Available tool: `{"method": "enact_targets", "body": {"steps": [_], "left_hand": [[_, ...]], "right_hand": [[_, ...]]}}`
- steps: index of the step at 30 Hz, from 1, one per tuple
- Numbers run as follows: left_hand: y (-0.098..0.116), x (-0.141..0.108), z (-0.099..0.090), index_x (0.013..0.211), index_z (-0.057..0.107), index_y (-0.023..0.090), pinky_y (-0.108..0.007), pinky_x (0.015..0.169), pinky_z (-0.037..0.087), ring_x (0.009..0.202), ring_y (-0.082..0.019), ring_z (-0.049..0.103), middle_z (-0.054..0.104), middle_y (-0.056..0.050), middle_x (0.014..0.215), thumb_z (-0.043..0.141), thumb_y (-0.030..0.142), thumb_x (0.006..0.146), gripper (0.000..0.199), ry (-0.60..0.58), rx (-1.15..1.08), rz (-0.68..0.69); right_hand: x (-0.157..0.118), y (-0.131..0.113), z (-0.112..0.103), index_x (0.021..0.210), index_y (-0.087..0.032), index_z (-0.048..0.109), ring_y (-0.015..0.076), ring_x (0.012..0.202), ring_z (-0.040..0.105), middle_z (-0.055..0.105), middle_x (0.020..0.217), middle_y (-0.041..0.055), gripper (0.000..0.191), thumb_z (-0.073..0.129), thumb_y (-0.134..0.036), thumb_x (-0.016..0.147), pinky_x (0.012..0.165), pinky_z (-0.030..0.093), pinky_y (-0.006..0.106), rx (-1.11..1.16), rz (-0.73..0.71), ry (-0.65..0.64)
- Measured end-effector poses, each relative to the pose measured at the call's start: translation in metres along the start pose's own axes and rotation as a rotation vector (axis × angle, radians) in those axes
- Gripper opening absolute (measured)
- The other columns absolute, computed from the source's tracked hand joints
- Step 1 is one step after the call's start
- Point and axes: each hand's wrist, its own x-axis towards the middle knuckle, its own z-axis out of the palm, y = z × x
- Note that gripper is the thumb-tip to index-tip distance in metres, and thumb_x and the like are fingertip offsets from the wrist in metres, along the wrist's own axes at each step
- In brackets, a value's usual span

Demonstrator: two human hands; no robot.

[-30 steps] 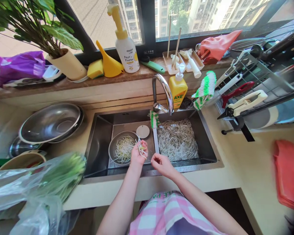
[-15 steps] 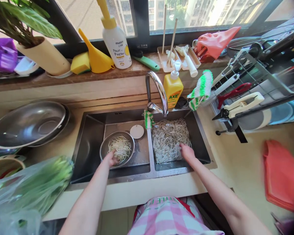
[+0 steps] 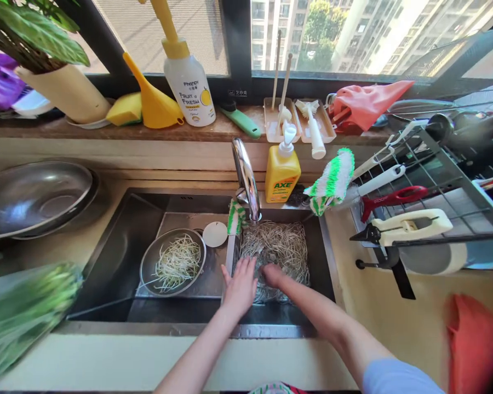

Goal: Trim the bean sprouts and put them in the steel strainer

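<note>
My left hand (image 3: 241,282) is over the near left side of the right sink basin, fingers stretched out and apart, with nothing in it. Beside it, my right hand (image 3: 272,274) dips into a mass of thin pale bean sprouts (image 3: 285,246) that fills this basin. The right hand's fingers are hidden among the sprouts. In the left basin a round metal bowl (image 3: 148,273) holds a smaller heap of whiter bean sprouts (image 3: 178,262). A small white disc (image 3: 215,234) lies near the bowl's rim.
A chrome faucet (image 3: 248,180) arches over the right basin's left part. Behind it stands a yellow AXE bottle (image 3: 282,174). A green-striped cloth (image 3: 235,216) hangs on the divider. At right is a wire rack (image 3: 447,180); at left, large pans (image 3: 36,197) and bagged greens (image 3: 28,312).
My left hand has left the metal bowl and moved right to the other basin. My right hand has shifted left and deeper among the sprouts. The view has also shifted.
</note>
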Motion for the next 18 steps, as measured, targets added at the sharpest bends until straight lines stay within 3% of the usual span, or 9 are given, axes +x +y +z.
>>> {"method": "enact_targets", "body": {"steps": [3,6,9,11,14,18], "left_hand": [[0.028,0.023,0.047,0.125,0.04,0.013,-0.056,0.1,0.0,0.128,-0.027,0.016,0.033,-0.014,0.135,0.031,0.011,0.076,0.05,-0.063,0.246,-0.031],[0.023,0.043,0.089,0.127,0.038,0.013,-0.054,0.1,-0.003,0.128,-0.029,0.014,0.026,-0.015,0.138,0.032,0.012,0.075,0.052,-0.282,0.206,-0.145],[0.01,0.049,0.114,0.121,0.047,0.015,-0.056,0.098,-0.005,0.125,-0.034,0.022,0.034,-0.018,0.133,0.042,0.013,0.071,0.049,-0.472,0.091,-0.284],[0.008,0.043,0.116,0.114,0.053,0.017,-0.058,0.097,-0.004,0.123,-0.035,0.026,0.039,-0.018,0.13,0.047,0.016,0.07,0.044,-0.503,0.064,-0.302],[0.011,0.028,0.104,0.112,0.054,0.021,-0.055,0.098,-0.001,0.125,-0.034,0.022,0.034,-0.014,0.134,0.053,0.02,0.067,0.045,-0.485,0.047,-0.266],[0.016,0.014,0.082,0.122,0.044,0.018,-0.048,0.097,0.022,0.119,-0.032,0.034,0.031,-0.015,0.135,0.052,0.027,0.069,0.054,-0.485,-0.045,-0.237]], "right_hand": [[0.002,0.032,-0.008,0.106,-0.02,0.054,0.0185,0.092,0.056,0.06,0.101,0.0082,0.032,0.043,-0.011,0.078,0.072,0.04,0.025,-0.004,0.103,0.12],[0.016,0.062,-0.024,0.108,-0.017,0.053,0.0205,0.092,0.056,0.056,0.106,0.0128,0.032,0.035,-0.014,0.082,0.072,0.041,0.028,-0.02,0.217,0.228],[0.026,0.07,-0.024,0.105,-0.012,0.056,0.0275,0.097,0.052,0.053,0.11,0.0191,0.03,0.043,-0.022,0.08,0.075,0.041,0.034,-0.041,0.281,0.267],[0.027,0.067,-0.014,0.101,-0.011,0.059,0.031,0.102,0.049,0.053,0.111,0.0207,0.029,0.05,-0.02,0.075,0.078,0.039,0.038,-0.048,0.275,0.257],[0.024,0.063,-0.003,0.087,-0.014,0.066,0.0286,0.1,0.05,0.059,0.103,0.0179,0.02,0.055,-0.016,0.07,0.08,0.039,0.035,-0.021,0.23,0.206],[0.027,0.059,-0.001,0.093,-0.012,0.064,0.0255,0.094,0.055,0.061,0.097,0.0176,0.028,0.05,-0.027,0.075,0.076,0.041,0.031,0.066,0.267,0.194]]}}
